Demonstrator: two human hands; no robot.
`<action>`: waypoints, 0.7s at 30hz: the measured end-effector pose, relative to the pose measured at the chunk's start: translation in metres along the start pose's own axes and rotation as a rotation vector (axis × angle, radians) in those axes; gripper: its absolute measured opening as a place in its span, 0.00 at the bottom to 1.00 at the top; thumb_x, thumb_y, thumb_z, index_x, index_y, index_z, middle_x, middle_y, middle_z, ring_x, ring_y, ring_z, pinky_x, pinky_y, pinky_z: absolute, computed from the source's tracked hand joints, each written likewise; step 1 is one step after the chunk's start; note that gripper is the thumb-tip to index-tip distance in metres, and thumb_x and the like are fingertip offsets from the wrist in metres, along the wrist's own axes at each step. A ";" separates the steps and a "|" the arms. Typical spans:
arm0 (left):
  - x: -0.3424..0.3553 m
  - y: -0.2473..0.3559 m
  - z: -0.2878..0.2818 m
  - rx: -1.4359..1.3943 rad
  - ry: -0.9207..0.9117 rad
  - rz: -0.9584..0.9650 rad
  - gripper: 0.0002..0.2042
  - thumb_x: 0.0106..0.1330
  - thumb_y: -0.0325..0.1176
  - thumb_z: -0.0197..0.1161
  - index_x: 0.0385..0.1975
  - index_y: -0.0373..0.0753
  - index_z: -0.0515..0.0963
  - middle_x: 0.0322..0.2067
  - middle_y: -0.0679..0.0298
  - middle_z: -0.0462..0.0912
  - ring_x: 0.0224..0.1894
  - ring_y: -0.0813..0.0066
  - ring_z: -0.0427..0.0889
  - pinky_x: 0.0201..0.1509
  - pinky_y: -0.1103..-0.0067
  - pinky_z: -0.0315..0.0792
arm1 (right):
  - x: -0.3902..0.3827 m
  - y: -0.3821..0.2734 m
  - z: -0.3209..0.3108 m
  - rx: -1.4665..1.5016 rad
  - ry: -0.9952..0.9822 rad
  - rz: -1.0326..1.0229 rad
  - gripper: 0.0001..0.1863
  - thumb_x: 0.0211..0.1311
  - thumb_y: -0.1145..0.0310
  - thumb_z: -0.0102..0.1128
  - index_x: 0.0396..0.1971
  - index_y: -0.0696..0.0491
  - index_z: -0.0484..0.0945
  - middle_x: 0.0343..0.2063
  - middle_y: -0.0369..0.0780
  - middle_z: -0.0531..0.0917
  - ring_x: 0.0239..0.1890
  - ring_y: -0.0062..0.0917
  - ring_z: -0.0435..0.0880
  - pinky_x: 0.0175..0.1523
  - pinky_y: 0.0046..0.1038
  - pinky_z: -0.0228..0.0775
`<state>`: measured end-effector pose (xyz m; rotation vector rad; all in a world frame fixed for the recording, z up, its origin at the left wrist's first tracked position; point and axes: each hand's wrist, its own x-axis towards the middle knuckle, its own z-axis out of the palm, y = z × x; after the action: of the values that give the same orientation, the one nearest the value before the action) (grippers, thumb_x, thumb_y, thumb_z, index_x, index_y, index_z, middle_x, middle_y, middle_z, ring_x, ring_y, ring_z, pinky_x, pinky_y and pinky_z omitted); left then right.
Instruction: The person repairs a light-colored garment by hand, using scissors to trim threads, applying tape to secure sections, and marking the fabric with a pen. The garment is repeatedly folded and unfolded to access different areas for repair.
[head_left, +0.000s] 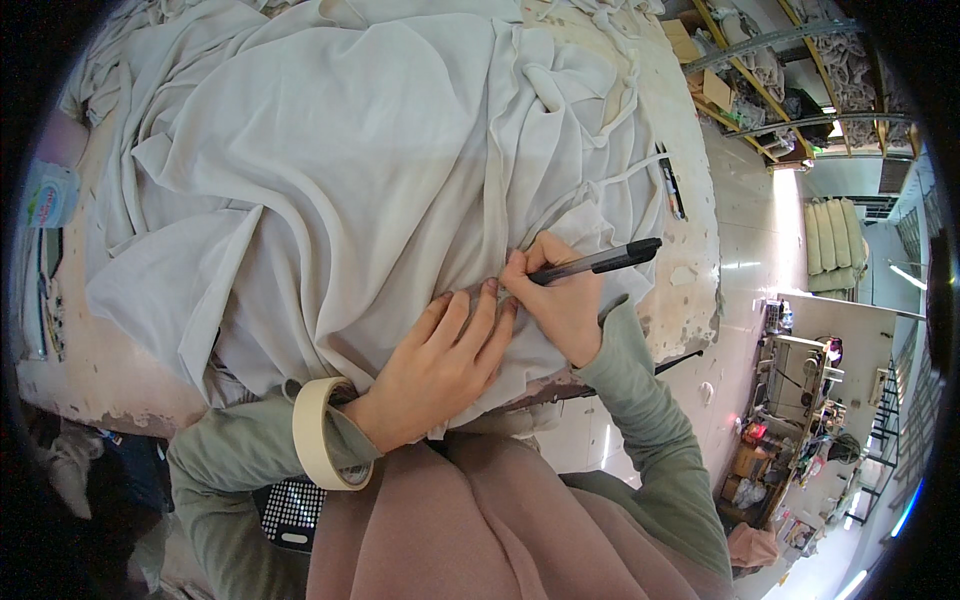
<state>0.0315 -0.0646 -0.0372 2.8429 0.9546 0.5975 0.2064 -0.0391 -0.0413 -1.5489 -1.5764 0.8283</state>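
Pale grey-white fabric (330, 130) lies heaped in folds over a worn table. My left hand (445, 355) rests on it near the lower middle, fingers stretched out and pressing the cloth. Just right of those fingertips, my right hand (555, 300) grips a black pen (620, 255), its tip hidden among my fingers at the fabric. A cream roll of tape (313, 435) circles my left wrist over the green sleeve. Beyond my right hand, slim pens or tools (670, 185) lie at the table's right edge.
The table's worn rim (695, 250) shows at right. A blue plastic packet (50, 195) and long tools sit at the left edge. Behind to the right are shelving with boxes (740, 60), pale rolls (830, 240) and a cluttered workbench (780, 440). Dark cloth hangs below left.
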 end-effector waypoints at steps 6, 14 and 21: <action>-0.001 0.001 0.001 -0.014 -0.035 -0.024 0.23 0.58 0.37 0.59 0.53 0.35 0.71 0.52 0.51 0.71 0.50 0.58 0.72 0.55 0.69 0.69 | 0.000 -0.001 0.000 0.085 0.024 0.020 0.14 0.55 0.78 0.60 0.16 0.56 0.64 0.14 0.28 0.64 0.20 0.09 0.62 0.23 0.16 0.55; -0.002 0.001 0.001 0.007 -0.035 -0.021 0.23 0.58 0.38 0.58 0.53 0.36 0.71 0.52 0.52 0.71 0.50 0.58 0.72 0.55 0.70 0.69 | 0.001 -0.004 0.000 0.039 0.056 0.031 0.14 0.54 0.78 0.61 0.16 0.56 0.64 0.14 0.29 0.65 0.20 0.09 0.61 0.23 0.17 0.54; -0.002 0.001 0.001 -0.018 -0.043 -0.032 0.23 0.58 0.38 0.59 0.54 0.36 0.71 0.53 0.52 0.71 0.50 0.58 0.72 0.55 0.70 0.69 | 0.001 -0.001 -0.001 0.048 0.055 0.043 0.15 0.55 0.78 0.60 0.16 0.56 0.64 0.14 0.28 0.64 0.20 0.09 0.60 0.23 0.17 0.54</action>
<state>0.0314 -0.0668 -0.0388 2.8073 0.9802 0.5361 0.2067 -0.0380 -0.0404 -1.5634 -1.4783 0.8341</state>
